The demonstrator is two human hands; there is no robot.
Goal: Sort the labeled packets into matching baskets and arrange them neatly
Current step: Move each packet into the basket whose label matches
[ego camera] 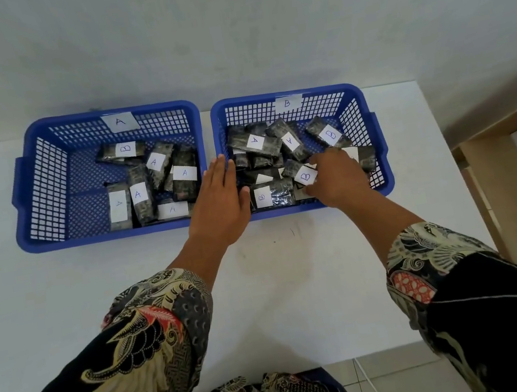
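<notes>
Two blue mesh baskets stand side by side on the white table. The left basket (37, 182) carries an A label, the right basket (371, 132) a B label. Dark packets with white letter labels lie in both. In the A basket lie several A packets (184, 173) and one B packet (124, 150). The B basket holds two A packets (256, 144) and several B packets (328, 134). My left hand (221, 204) lies flat, fingers apart, over the rims between the baskets. My right hand (337, 179) reaches into the B basket, fingers closed on a B packet (304, 175).
The white table (66, 308) ends at a front edge near my body and a right edge beside a wooden frame (514, 164). A pale wall rises behind the baskets. Patterned dark sleeves cover both forearms.
</notes>
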